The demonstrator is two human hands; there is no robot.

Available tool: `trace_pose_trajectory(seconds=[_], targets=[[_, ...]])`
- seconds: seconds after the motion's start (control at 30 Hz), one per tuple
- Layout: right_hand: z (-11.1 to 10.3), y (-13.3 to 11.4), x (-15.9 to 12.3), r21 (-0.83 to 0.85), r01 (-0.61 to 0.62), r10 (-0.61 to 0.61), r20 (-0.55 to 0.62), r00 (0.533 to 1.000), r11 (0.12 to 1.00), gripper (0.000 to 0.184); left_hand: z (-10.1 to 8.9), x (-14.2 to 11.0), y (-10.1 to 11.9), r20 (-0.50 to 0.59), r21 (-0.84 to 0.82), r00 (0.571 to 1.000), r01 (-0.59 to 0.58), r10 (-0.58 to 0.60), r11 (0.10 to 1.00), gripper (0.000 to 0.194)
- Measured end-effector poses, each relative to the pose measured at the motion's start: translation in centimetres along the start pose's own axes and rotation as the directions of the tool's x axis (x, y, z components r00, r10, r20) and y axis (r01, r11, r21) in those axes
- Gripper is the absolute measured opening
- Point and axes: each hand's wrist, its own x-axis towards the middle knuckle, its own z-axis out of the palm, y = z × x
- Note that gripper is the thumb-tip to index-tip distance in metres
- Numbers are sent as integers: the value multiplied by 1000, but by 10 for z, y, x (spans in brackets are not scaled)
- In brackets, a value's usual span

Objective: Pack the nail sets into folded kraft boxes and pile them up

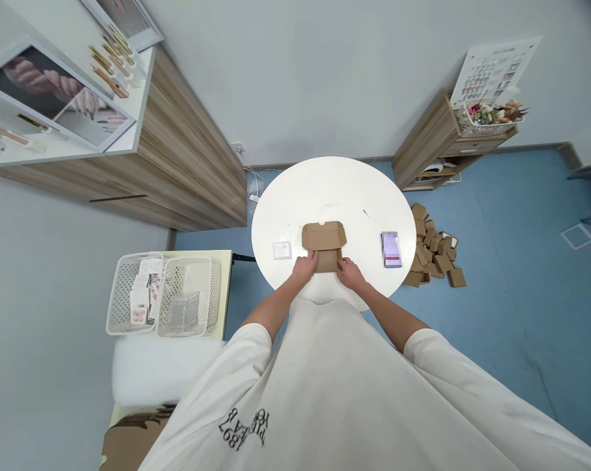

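An open brown cardboard box [329, 260] lies on the white round table [320, 186], its lid flap [323, 235] folded back toward the wall. My left hand [306, 263] is closed on the box's left side. On the opposite side, my right hand [348, 272] grips the right wall near the front corner. To the left of the box is a small clear, flat case [282, 250]. A phone with a blurred purple screen [391, 250] rests at the table's right.
Several small brown boxes [435, 252] are heaped on the floor right of the table. Two white baskets [184, 261], holding cards and clear cases, stand at left. Wooden cabinets [187, 144] border the wall, one carrying a flower basket [491, 118].
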Motion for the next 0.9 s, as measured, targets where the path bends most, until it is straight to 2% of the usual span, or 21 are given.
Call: trace_pose_trajectory(seconds=[0.17, 0.33, 0.5, 0.63, 0.8, 0.9], targets=[[-4, -11, 6, -239, 32, -25, 34, 999, 970, 37, -2, -1, 1, -12, 13, 1000, -4, 4, 1000, 91], [-7, -19, 7, -330, 38, -19, 59, 998, 943, 47, -3, -4, 0, -25, 13, 1000, 1, -1, 1000, 89], [-5, -20, 5, -311, 16, 6, 70, 998, 950, 46, -2, -3, 0, -24, -21, 1000, 2, -2, 1000, 86], [-7, -20, 7, -255, 46, -32, 59, 998, 966, 46, -3, -4, -2, -33, -36, 999, -16, 14, 999, 85], [-15, -20, 19, -217, 34, -12, 100, 995, 976, 78, -6, -5, -3, -33, -31, 999, -27, 26, 999, 84], [-17, -20, 26, -203, 21, 6, 133, 991, 979, 86, -4, -6, -4, -19, -15, 1000, -23, 22, 1000, 81]])
